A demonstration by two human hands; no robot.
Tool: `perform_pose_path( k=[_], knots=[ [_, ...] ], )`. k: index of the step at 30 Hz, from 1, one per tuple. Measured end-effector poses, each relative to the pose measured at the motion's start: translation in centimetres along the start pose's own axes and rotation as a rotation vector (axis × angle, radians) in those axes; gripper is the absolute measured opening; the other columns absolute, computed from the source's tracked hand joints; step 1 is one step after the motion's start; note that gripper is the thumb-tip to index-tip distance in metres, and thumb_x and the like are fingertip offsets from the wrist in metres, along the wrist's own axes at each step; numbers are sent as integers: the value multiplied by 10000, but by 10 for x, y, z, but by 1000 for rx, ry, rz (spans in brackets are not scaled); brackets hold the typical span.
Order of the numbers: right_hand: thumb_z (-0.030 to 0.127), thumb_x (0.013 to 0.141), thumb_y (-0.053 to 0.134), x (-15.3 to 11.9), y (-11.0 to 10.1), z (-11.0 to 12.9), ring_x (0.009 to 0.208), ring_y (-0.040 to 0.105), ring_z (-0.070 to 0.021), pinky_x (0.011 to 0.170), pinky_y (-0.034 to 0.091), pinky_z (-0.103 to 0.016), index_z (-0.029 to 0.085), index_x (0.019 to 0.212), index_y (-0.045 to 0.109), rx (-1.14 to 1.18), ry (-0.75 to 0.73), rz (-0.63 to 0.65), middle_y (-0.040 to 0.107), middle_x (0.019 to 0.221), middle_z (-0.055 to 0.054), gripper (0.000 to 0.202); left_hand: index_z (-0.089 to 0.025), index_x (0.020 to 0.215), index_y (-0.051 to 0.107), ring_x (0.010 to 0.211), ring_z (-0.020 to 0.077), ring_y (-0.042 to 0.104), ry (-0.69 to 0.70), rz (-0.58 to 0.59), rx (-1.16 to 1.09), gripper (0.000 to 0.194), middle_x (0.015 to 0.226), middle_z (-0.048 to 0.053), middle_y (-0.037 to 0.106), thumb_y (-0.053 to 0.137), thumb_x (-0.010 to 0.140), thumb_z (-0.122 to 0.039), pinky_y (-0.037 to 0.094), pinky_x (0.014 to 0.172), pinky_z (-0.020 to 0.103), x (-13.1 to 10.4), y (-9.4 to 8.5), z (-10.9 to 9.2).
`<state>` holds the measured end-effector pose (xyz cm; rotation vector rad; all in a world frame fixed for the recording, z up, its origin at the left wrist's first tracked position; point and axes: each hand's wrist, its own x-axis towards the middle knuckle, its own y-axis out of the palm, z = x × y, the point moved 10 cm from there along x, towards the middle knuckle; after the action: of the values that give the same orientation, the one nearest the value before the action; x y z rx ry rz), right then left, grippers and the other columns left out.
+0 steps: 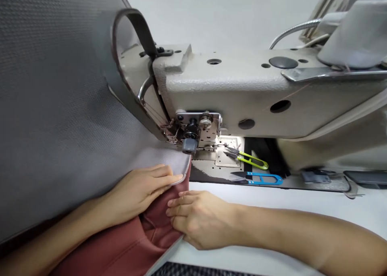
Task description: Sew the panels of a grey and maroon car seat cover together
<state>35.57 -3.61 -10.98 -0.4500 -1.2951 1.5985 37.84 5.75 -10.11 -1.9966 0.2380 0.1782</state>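
Observation:
A large grey textured sheet of material (pixel 60 106) rises on the left, and its piped lower edge runs toward the sewing machine's needle area. Against that edge, my left hand (pixel 148 187) is closed, fingers along the grey side with dark red material (pixel 121 247) below. My right hand (pixel 199 219) grips a fold of the same red material with bent fingers, close in front of the machine. The sewing machine (pixel 229 90) stands just beyond both hands, its tension knob (pixel 189 145) above the grey edge. The needle itself is hidden behind the machine head parts.
Right of the needle plate (pixel 222 161) lie green thread snips (pixel 254 162) and blue thread snips (pixel 266 179). A small grey object (pixel 316 176) sits farther right on the machine bed. The white tabletop (pixel 302 201) extends under my right arm. A white thread cone (pixel 356 34) stands on top.

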Motion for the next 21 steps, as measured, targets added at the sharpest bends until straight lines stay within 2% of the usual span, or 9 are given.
perform_pose_path(
  k=[6, 11, 16, 21],
  knots=[
    [196, 971, 495, 2, 0, -13, 1303, 520, -218, 1170, 324, -315, 55, 1113, 678, 30, 46, 2, 632, 1319, -101, 271, -230, 1005, 669, 854, 130, 563, 50, 17, 93, 292, 920, 3, 621, 379, 996, -191, 393, 732, 218, 12, -1, 2],
    [169, 1003, 434, 3, 2, -25, 1353, 467, -200, 1192, 294, -321, 74, 1143, 673, 22, 90, -1, 594, 1375, -79, 292, -265, 1192, 627, 880, 134, 584, 93, 22, 197, 331, 982, -4, 644, 409, 970, -154, 412, 735, 232, 22, -4, 3],
    [156, 1018, 399, 2, 2, -34, 1368, 451, -203, 1191, 309, -335, 66, 1172, 674, -20, 100, -38, 593, 1375, -80, 327, -221, 1071, 645, 772, 150, 573, 135, 21, 298, 232, 913, -8, 656, 465, 946, -146, 365, 635, 293, 31, -3, -1],
    [137, 1017, 375, 3, 0, -41, 1340, 476, -198, 1196, 299, -308, 53, 1221, 655, -110, 82, -73, 606, 1360, -75, 357, -194, 1054, 626, 700, 169, 540, 85, 18, 377, 189, 880, 1, 653, 528, 908, -124, 293, 575, 318, 38, -4, -1]
  ],
)
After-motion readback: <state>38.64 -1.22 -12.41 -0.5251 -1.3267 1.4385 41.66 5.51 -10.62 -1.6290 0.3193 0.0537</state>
